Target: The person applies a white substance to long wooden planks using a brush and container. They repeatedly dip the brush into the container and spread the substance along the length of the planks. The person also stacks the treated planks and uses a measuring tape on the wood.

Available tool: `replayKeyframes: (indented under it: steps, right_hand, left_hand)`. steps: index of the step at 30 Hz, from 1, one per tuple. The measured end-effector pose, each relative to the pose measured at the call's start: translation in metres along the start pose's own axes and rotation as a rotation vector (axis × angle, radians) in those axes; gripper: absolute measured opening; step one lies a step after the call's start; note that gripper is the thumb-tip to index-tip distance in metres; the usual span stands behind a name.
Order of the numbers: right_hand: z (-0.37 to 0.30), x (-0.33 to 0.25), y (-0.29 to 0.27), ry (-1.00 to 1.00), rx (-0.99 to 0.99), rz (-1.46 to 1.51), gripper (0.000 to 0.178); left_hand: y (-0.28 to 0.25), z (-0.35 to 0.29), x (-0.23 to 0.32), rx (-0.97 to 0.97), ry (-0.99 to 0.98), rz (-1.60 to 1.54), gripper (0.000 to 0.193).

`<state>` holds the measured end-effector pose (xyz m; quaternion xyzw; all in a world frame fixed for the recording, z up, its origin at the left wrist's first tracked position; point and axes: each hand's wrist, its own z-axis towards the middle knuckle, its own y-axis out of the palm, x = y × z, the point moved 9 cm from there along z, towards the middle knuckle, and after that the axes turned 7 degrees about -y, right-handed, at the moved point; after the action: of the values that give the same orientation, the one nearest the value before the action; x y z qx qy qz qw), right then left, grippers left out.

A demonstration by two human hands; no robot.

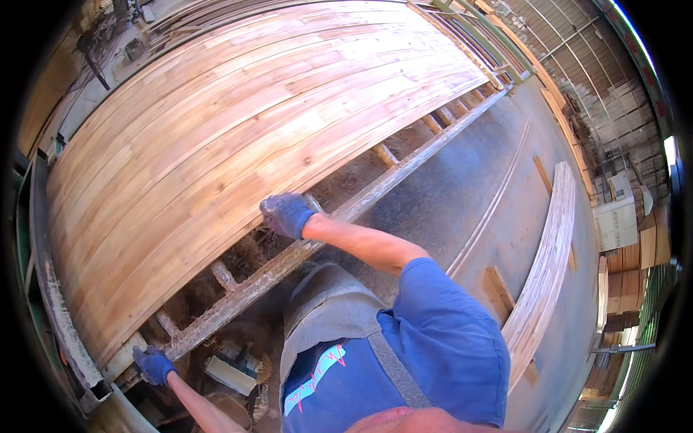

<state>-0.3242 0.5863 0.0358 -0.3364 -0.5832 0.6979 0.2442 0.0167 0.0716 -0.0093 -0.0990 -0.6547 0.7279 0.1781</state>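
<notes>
Long pale-brown wooden boards (238,123) lie side by side as a wide layer on a metal frame. My right hand (287,214), in a dark blue glove, is closed over the near edge of the closest board, its fingers curled on the wood. At the frame's lower left corner my left hand (152,365), gloved alike, has its fingers bent beside a pale end piece (124,359). What those fingers hold, if anything, is hidden. Between the hands runs a dusty metal rail (238,294) with short crossbars, just below the boards' edge.
An upright metal beam (58,303) borders the boards on the left. Sawdust and scraps, with a white box-like piece (231,374), lie under the rail. On the grey floor (447,195) to the right rests a stack of long strips (545,267) on wooden bearers. Timber piles (628,289) stand farther right.
</notes>
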Motion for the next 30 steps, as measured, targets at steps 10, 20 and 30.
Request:
replayKeyframes:
  steps: [10,20,30]
  right_hand:
    - [0.02,-0.083,0.002,-0.036,-0.005,0.154,0.014]
    - [-0.062,0.048,-0.103,0.064,-0.08,0.069,0.02]
    - [-0.073,0.137,-0.138,0.12,-0.137,0.04,0.017]
  left_hand:
    - [-0.028,-0.014,0.022,-0.004,0.024,0.013,0.049]
    - [-0.061,-0.027,0.026,-0.006,-0.018,0.0,0.048]
    - [-0.086,-0.068,0.057,0.007,-0.02,-0.004,0.047]
